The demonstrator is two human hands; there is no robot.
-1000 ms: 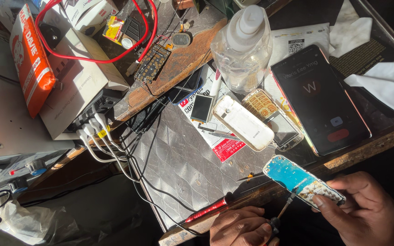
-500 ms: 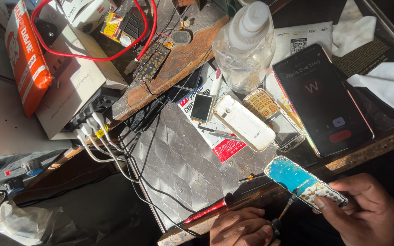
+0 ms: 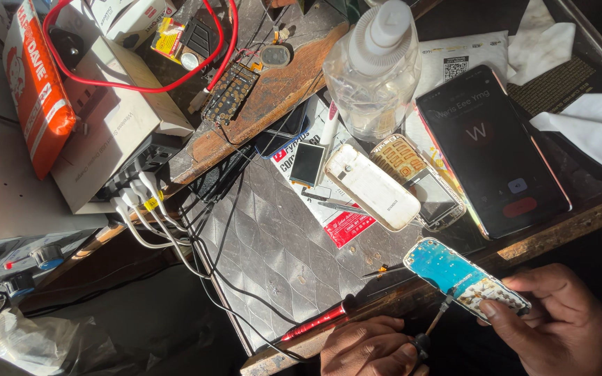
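I held the small blue phone circuit board [image 3: 462, 276] at the bottom right of the metal-topped work table [image 3: 273, 244]. Its long side ran on a slant, from up on the left to down on the right. The low end, with the pale keypad part, sat in my right hand [image 3: 559, 327]. My right fingers [image 3: 506, 317] were curled and closed around that end, with my thumb pressed on the edge. The blue end stuck out free, up and toward the left, over the wooden table edge [image 3: 559, 226].

My left hand [image 3: 371, 347] was lower and to the left of the board, near it but not on it. It was closed around the black handle of a thin screwdriver [image 3: 432, 326]. The thin metal shaft pointed up and to the right, and its tip met the board about the middle, where the blue part ends. So the tool came at the board from below, and my right hand was the one that touched the board.

Just left of my left hand lay a red pen-shaped tool [image 3: 318, 322] on the table. Further up lay a white phone back cover [image 3: 371, 186], well apart from my hands.
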